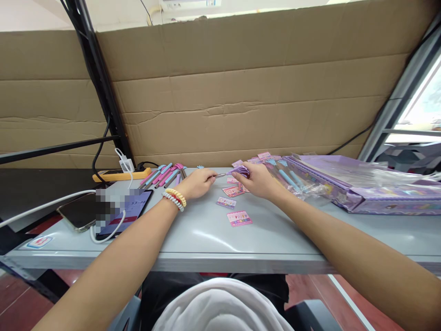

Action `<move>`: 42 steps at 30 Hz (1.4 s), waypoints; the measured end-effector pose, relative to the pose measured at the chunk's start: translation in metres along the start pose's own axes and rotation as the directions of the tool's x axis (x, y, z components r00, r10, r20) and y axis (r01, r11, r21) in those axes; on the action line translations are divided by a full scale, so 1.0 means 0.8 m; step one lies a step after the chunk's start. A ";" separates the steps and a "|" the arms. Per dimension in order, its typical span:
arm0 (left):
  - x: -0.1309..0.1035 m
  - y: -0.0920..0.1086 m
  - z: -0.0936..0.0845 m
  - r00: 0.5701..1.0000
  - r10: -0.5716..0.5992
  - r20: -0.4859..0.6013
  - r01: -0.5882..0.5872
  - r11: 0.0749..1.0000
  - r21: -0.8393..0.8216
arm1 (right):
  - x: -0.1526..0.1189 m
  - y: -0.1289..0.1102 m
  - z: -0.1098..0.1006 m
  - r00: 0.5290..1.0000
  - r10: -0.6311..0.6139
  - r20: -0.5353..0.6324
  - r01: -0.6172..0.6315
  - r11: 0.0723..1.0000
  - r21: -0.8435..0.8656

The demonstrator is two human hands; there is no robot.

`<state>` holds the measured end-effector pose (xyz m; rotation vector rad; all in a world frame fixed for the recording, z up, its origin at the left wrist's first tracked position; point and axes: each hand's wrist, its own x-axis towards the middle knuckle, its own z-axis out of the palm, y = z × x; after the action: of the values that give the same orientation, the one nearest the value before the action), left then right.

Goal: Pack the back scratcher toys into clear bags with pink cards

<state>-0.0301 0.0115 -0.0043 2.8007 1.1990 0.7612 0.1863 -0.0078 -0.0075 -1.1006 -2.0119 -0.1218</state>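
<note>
Between my two hands is a small purple back scratcher point(237, 170) with a thin metal rod. My left hand point(198, 182), with beaded bracelets at the wrist, is closed on the rod end. At the other end, my right hand point(257, 180) has its fingers closed around the purple part. Left of my left hand lies a pile of pink, blue and purple back scratchers point(165, 174). Printed cards lie on the table beneath and in front of my hands, among them a pink card point(239, 218) and a lilac card point(226, 202).
At right on the grey table point(193, 239) lies a purple printed box point(379, 200) with clear plastic on it. Blue back scratchers point(287, 178) rest beside it. Two phones, one a dark phone point(80, 212), a white cable point(119, 227) and a yellow power strip point(120, 175) occupy the left.
</note>
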 end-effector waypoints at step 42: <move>-0.003 0.014 0.000 0.991 -0.031 0.128 0.027 0.999 0.033 | -0.005 0.005 0.003 0.990 -0.024 0.140 0.023 1.000 0.009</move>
<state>-0.0239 0.0018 -0.0030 2.8003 1.2379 0.5560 0.1887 -0.0067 -0.0131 -1.1073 -2.1491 -0.0505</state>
